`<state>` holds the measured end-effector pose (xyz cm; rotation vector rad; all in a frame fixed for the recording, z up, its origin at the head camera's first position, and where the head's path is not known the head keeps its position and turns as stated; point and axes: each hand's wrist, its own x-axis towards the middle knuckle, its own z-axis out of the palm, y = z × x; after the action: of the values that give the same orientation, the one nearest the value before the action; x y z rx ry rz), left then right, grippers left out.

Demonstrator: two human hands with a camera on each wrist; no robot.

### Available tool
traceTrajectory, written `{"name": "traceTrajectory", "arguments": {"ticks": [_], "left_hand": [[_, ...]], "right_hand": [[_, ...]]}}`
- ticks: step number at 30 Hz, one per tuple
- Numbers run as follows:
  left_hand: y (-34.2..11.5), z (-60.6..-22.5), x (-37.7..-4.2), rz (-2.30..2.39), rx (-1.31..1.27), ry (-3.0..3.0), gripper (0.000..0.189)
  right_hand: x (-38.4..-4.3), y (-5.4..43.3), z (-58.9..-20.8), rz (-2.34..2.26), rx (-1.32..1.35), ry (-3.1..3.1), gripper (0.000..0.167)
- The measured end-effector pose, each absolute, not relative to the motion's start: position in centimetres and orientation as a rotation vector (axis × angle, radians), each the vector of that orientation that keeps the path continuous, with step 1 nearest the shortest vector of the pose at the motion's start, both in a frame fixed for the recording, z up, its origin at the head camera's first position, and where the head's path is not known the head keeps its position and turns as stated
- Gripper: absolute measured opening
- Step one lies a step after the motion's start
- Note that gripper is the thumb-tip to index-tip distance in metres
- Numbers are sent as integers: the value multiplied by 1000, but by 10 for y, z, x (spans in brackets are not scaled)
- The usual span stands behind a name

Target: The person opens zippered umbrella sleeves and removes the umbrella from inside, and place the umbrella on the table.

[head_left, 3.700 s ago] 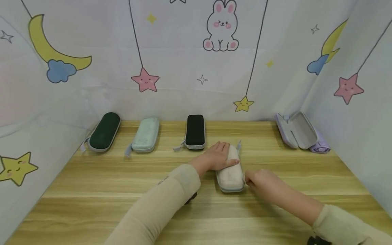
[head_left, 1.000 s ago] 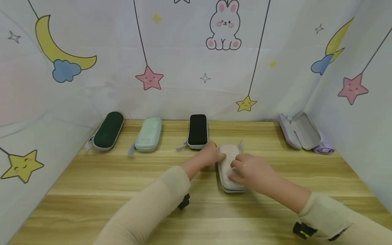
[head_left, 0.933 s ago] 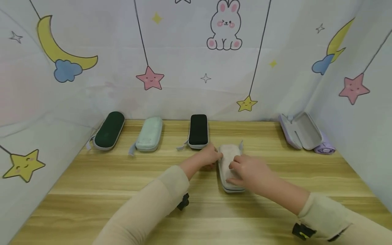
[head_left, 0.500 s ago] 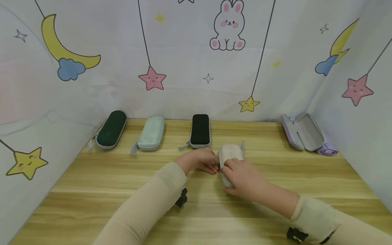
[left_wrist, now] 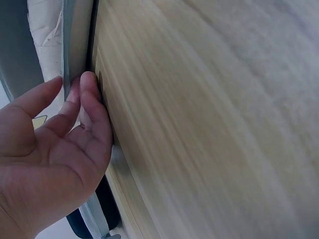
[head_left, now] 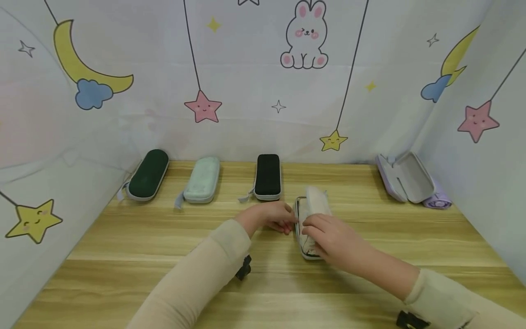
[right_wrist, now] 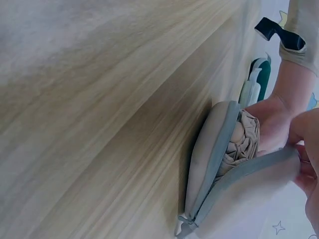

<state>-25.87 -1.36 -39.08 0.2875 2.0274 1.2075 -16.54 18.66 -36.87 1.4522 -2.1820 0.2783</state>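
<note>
The cream zip case (head_left: 298, 230) lies lengthwise on the table with its lid (head_left: 318, 201) swung up toward the right. My right hand (head_left: 341, 240) grips the lid's edge, its fingers curled over the grey trim in the right wrist view. Inside the base sits a bundle of pleated beige fabric (right_wrist: 245, 147) with a small rounded end. On the case's left side, my left hand (head_left: 271, 217) holds the base, thumb at the rim (left_wrist: 65, 64) and fingertips against the outer wall. The right hand hides part of the near end in the head view.
Along the back stand a dark green case (head_left: 149, 176), a mint case (head_left: 202, 179) and a black case (head_left: 268, 174), all closed. At back right lies an open lilac case (head_left: 411, 178) beside a rolled purple bundle (head_left: 437, 201). Printed cloth walls (head_left: 246, 68) enclose the table.
The cream case was closed earlier; its lid is now raised to the right by my right hand, showing the fabric. My left hand has shifted from atop the case to its left side.
</note>
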Motion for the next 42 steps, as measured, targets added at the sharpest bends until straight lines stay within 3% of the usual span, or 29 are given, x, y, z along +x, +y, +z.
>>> {"name": "traceTrajectory", "arguments": {"ticks": [3,7,14,19,24,42], "left_hand": [[-14,-390,-257,1191,297,2050,18],[-12,-389,-256,1175,296,2088,20],[-10,-386,-252,1136,324,2116,20],[-10,-386,-252,1104,340,2159,24],[-11,-390,-256,1083,342,2164,26],[-10,-390,-251,1020,422,2223,22]], "right_hand": [[-165,189,-370,277,1471,-2128,38],[-163,190,-370,184,1397,-2143,29],[-160,187,-364,58,1040,-2472,15],[-167,180,-359,59,699,-2893,42],[-180,172,-366,108,542,-3137,65],[-207,166,-369,507,475,-3341,85]]}}
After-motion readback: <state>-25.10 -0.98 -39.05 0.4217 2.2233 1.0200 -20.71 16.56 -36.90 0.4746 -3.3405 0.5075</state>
